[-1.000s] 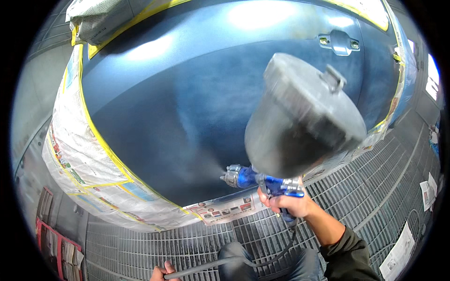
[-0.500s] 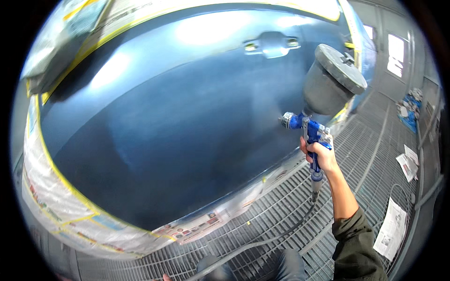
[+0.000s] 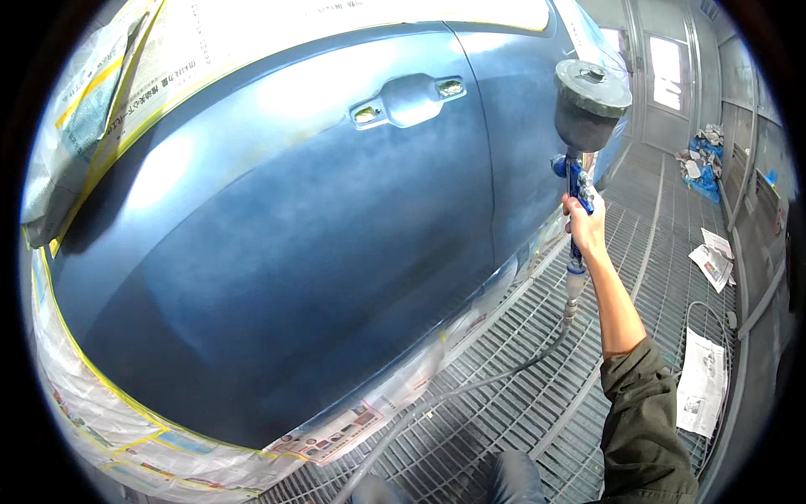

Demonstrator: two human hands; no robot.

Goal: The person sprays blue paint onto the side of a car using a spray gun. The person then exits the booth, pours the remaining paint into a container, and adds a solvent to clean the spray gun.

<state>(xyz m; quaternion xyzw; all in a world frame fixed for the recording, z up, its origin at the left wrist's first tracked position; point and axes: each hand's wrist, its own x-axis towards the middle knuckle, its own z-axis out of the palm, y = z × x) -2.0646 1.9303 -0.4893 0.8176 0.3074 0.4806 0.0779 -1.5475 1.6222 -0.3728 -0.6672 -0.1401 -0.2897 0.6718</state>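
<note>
My right hand (image 3: 587, 223) is wrapped round the grip of a blue spray gun (image 3: 576, 181), held upright at the right. On top of the gun sits a grey, lidded paint cup (image 3: 583, 126). From the gun's base, a grey air hose (image 3: 453, 391) sags and runs to the lower edge. The gun's nozzle faces the side of a blue car, near the rear part of its panels, without touching it. A car door (image 3: 327, 235) fills the middle, with a handle recess (image 3: 411, 102) near its top. My left hand is out of view.
Masking paper (image 3: 252, 34) with yellow tape borders the blue panels. Under the car and my legs lies a metal grate floor (image 3: 520, 386). Newspaper sheets (image 3: 703, 382) and a blue-and-white heap (image 3: 703, 168) lie along the right wall.
My right hand has carried the spray gun farther away along the car, past the door seam. The view has shifted rightward, and the fingertip at the lower edge has left it.
</note>
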